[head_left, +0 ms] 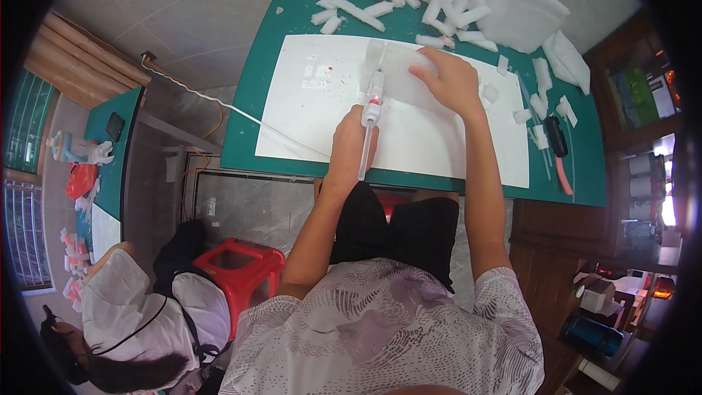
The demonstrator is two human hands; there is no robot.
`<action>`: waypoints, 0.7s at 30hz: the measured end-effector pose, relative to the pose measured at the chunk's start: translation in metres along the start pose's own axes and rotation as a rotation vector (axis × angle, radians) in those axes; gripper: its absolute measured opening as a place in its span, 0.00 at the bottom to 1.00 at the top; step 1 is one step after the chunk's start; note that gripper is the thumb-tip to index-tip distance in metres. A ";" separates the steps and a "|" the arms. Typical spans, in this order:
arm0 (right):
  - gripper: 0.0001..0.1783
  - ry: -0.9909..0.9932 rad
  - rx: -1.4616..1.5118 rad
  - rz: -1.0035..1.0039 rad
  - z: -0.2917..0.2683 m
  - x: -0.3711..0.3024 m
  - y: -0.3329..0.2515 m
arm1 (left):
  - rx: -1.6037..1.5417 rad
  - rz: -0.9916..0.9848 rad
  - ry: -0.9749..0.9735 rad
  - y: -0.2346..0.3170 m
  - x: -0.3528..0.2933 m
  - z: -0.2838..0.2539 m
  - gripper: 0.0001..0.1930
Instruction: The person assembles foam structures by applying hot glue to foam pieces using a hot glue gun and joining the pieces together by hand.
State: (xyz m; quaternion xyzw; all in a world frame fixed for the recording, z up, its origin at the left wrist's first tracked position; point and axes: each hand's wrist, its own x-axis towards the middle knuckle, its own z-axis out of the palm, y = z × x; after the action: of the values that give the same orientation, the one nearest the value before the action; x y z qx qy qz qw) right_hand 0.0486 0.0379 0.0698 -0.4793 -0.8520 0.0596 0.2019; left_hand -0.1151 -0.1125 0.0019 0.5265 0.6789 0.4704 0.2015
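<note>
Gripping red-marked glue gun (374,95): left fingers (354,127); right fingers (441,61) at foam (402,77), grip unclear.

A white glue gun (372,112) with a small red patch on its body is over the middle of the white board (307,113), its nozzle toward the board's far edge. A clear, straight glue stick (365,152) juts from its rear toward the board's near edge. Just beyond the nozzle, a pale, slightly see-through foam sheet (406,79) spans the board's far middle; whether it lies flat or tilts is unclear.
</note>
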 end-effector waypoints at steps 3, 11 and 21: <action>0.27 0.019 -0.009 -0.021 0.003 0.000 0.004 | 0.000 0.007 0.002 0.000 0.000 0.001 0.08; 0.27 -0.002 0.002 0.004 0.000 0.000 0.001 | 0.001 0.002 0.001 0.000 0.000 0.001 0.08; 0.27 -0.018 -0.026 0.019 -0.001 0.001 0.001 | -0.004 0.021 -0.004 -0.002 0.000 0.001 0.08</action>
State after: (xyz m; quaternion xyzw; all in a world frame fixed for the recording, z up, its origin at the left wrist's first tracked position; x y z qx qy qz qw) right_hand 0.0491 0.0389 0.0704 -0.4894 -0.8499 0.0545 0.1875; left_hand -0.1155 -0.1122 -0.0006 0.5342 0.6720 0.4728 0.1988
